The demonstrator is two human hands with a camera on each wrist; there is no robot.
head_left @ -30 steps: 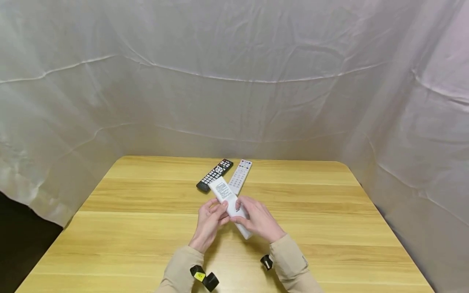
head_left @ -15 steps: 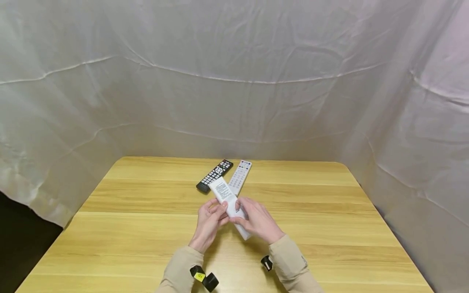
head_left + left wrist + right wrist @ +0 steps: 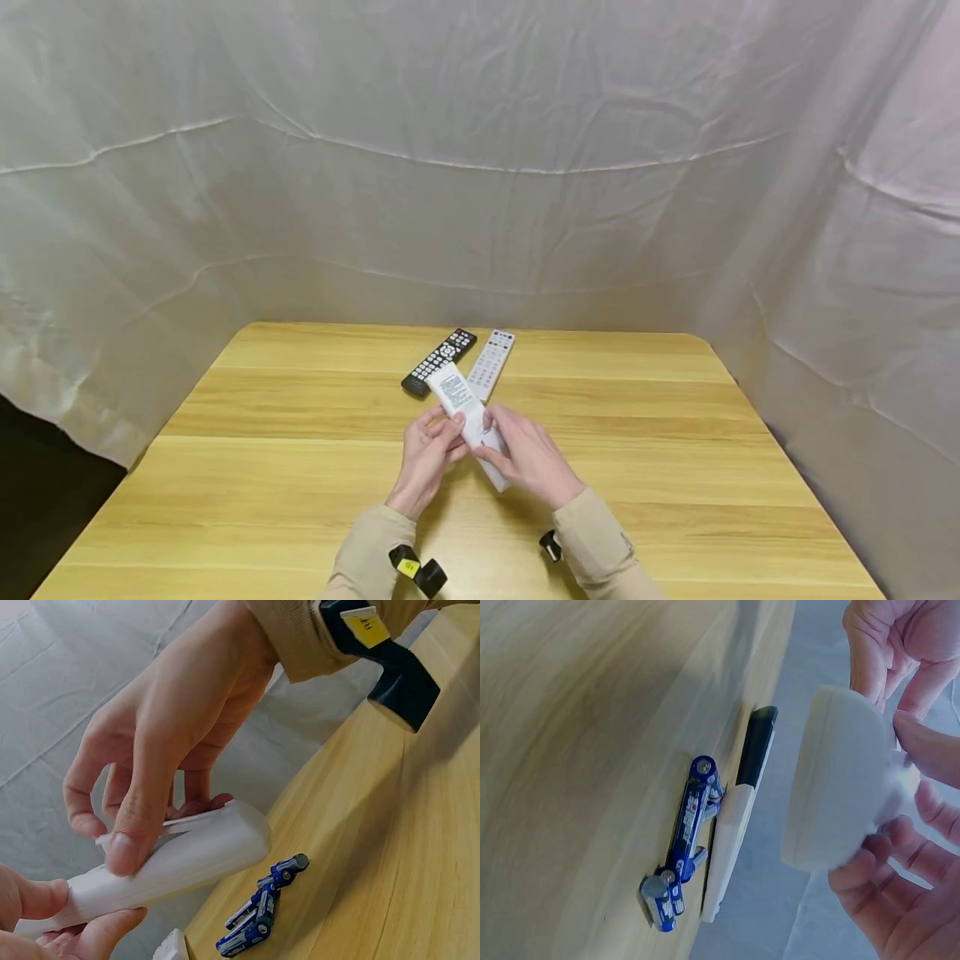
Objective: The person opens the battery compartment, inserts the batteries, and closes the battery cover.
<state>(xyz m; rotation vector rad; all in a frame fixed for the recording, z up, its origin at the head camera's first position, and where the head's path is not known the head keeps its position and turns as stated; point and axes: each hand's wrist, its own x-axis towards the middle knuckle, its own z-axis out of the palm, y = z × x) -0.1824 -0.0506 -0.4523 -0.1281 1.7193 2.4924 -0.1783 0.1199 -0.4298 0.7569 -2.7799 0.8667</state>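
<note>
A white remote control [image 3: 457,392] is held back side up, its printed label showing in the head view. My left hand [image 3: 429,454] grips its side near the middle, thumb on the back. At the nearer end my right hand [image 3: 534,458] pinches the battery cover [image 3: 196,820], which stands tilted up from the body with a narrow gap beneath in the left wrist view. The inside of the compartment cannot be seen. Several blue batteries [image 3: 690,825] lie in a small cluster on the table below the remote; the hands hide them in the head view.
Beyond the hands, a black remote control [image 3: 438,362] and a second white one [image 3: 491,362] lie buttons up on the wooden table [image 3: 285,475]. Grey cloth [image 3: 480,208] hangs around the back and sides. Each wrist carries a black camera strap.
The right hand has shifted very slightly at the battery cover, and the cover's look under the thumb has changed a little. The left hand and the remote stay nearly still.
</note>
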